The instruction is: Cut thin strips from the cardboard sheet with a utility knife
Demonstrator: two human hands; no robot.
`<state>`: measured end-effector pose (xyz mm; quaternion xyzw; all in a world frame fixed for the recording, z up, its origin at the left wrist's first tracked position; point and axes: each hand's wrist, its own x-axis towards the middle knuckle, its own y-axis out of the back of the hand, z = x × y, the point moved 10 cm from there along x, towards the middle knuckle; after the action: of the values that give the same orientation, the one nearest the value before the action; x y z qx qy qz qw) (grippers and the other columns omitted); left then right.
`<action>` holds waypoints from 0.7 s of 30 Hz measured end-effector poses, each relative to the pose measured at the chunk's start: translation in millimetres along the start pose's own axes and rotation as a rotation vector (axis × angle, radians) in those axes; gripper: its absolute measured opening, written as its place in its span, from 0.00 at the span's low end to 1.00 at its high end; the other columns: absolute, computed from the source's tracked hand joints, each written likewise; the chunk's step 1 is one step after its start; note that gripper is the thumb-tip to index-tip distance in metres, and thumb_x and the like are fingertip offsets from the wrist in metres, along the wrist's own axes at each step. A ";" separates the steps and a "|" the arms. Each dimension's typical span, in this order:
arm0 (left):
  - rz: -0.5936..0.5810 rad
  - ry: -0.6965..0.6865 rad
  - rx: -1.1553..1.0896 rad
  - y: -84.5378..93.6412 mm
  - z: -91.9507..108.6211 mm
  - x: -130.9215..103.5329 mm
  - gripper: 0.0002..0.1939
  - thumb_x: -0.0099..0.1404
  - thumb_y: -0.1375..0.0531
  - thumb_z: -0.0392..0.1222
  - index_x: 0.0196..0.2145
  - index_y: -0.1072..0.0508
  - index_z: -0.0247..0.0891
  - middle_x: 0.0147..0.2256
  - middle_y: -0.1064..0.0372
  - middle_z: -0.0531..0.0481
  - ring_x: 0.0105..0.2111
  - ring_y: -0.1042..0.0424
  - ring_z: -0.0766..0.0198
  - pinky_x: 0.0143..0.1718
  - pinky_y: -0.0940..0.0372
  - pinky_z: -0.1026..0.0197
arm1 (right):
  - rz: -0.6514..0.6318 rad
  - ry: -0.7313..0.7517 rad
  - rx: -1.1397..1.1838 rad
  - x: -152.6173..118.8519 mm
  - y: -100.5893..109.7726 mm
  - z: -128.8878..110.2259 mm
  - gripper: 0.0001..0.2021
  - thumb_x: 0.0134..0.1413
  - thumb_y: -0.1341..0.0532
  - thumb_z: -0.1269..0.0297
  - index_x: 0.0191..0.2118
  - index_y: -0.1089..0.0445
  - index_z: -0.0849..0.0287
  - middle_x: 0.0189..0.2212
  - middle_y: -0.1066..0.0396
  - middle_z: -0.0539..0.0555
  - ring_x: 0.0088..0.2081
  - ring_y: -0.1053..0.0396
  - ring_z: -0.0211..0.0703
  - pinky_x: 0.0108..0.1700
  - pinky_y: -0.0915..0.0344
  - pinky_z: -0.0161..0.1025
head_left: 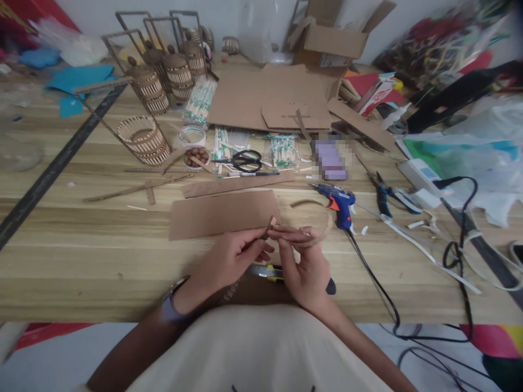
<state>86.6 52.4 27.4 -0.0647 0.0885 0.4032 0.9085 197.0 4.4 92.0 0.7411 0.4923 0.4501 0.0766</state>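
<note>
My left hand [239,253] is closed in a pinch on the end of a narrow brown cardboard strip [271,222]. Close beside it, my right hand [305,267] has its fingers pressed together around a curled part of brown strip [327,230], which bends out past the knuckles. Whether both parts belong to one strip is hidden by the fingers. Under the hands lies a yellow and black utility knife [267,272], partly covered by the right hand. Just beyond the fingers, a flat cardboard rectangle [223,215] rests on the table.
A blue glue gun [337,201] lies right of my hands, its black cord [371,272] running to the table's front edge. Pliers [383,196] are farther right. Black scissors [245,160] and a bowl of brown beads [196,158] lie ahead. Several stick lanterns [149,90] stand back left.
</note>
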 end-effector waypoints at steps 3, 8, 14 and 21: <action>0.009 -0.011 0.012 3.2 0.2 2.1 0.20 0.72 0.42 0.52 0.53 0.23 0.37 0.43 0.21 0.45 0.41 0.21 0.59 0.43 0.28 0.61 | -0.015 0.043 0.008 0.6 -1.7 -5.2 0.09 0.65 0.42 0.72 0.45 0.31 0.50 0.39 0.18 0.52 0.44 0.21 0.48 0.50 0.34 0.50; 0.023 -0.044 0.138 6.6 8.5 6.3 0.18 0.73 0.44 0.51 0.51 0.22 0.38 0.39 0.20 0.48 0.37 0.22 0.62 0.38 0.31 0.64 | 0.005 0.107 -0.029 0.2 -2.3 -8.9 0.06 0.64 0.39 0.69 0.45 0.32 0.51 0.41 0.18 0.52 0.45 0.21 0.48 0.49 0.38 0.49; 0.039 -0.041 0.093 4.5 11.2 6.5 0.17 0.73 0.44 0.48 0.49 0.22 0.37 0.38 0.20 0.48 0.38 0.21 0.61 0.39 0.29 0.63 | 0.012 0.131 -0.120 0.4 -1.7 -8.0 0.10 0.64 0.40 0.74 0.46 0.31 0.50 0.43 0.18 0.51 0.44 0.21 0.46 0.51 0.40 0.48; 0.007 0.041 -0.006 2.7 1.0 6.3 0.17 0.70 0.42 0.49 0.47 0.21 0.35 0.38 0.20 0.45 0.36 0.20 0.60 0.39 0.27 0.61 | 0.031 -0.040 0.003 1.1 4.4 5.3 0.08 0.65 0.42 0.71 0.44 0.30 0.50 0.38 0.19 0.52 0.43 0.21 0.48 0.49 0.33 0.49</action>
<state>88.9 58.9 26.9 -0.0755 0.1063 0.4054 0.9048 204.0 4.8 92.0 0.7577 0.4796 0.4356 0.0783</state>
